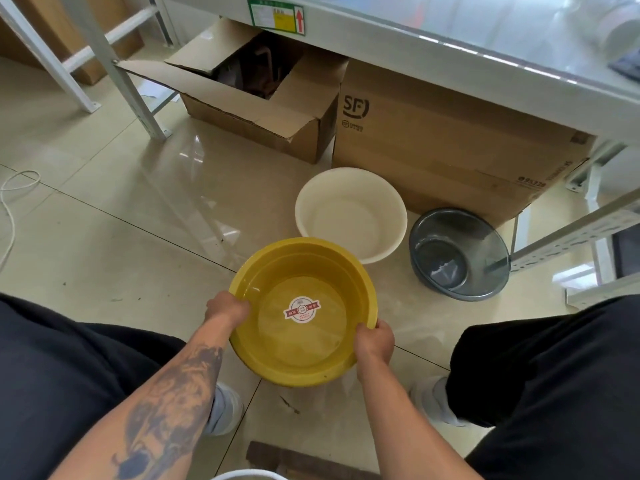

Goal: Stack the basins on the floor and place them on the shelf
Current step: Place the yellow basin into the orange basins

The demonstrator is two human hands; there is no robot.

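Note:
A yellow basin [273,348] with a round sticker in its bottom is held just above the tiled floor between my knees. My left hand [227,308] grips its left rim and my right hand [374,342] grips its right rim. Beyond it a white basin [349,213] stands on the floor, its near rim partly covered by the yellow one. A dark grey translucent basin [459,254] stands to the right of the white one. The pale shelf [450,53] runs across the top of the view.
Under the shelf stand an open cardboard box [256,109] and a closed cardboard box [450,143]. White shelf legs [128,88] stand at left, a perforated metal rail [571,237] at right. A white cable [10,209] lies far left. A dark wooden piece [294,459] lies near my feet.

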